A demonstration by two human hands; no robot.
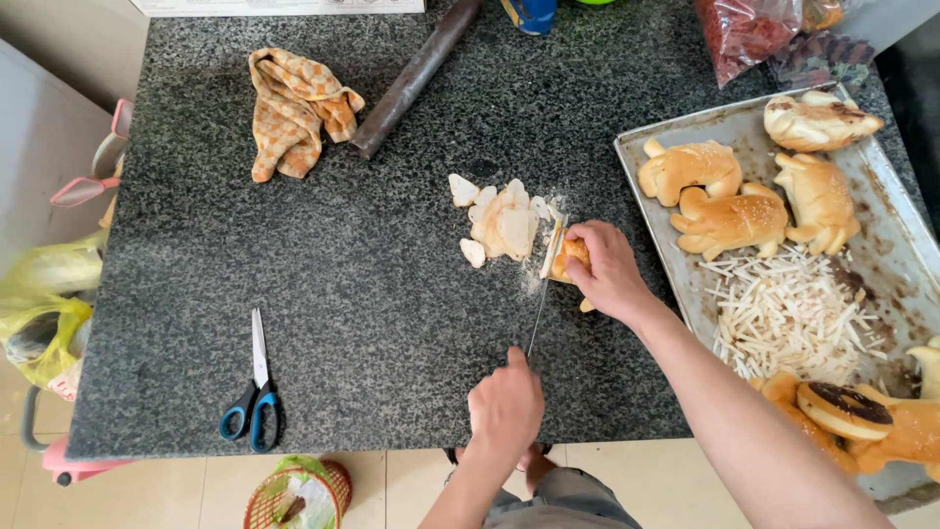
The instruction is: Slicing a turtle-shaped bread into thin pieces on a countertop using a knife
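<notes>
On the granite counter (343, 294) the right hand (609, 274) clamped a bread roll (570, 257) while the left hand (505, 407) gripped a knife (544, 284), blade pointing away, tip at the roll.

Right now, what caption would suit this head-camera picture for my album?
Left hand slices a bread roll with a knife, steadied by the right hand.

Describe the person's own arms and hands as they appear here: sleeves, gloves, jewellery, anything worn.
Both are bare. The left hand and the right hand wear no gloves, and no rings, watch or bracelet show. Both forearms are uncovered as far as the picture's edge, with no sleeve cuff in view. No markings can be made out on them.
</notes>
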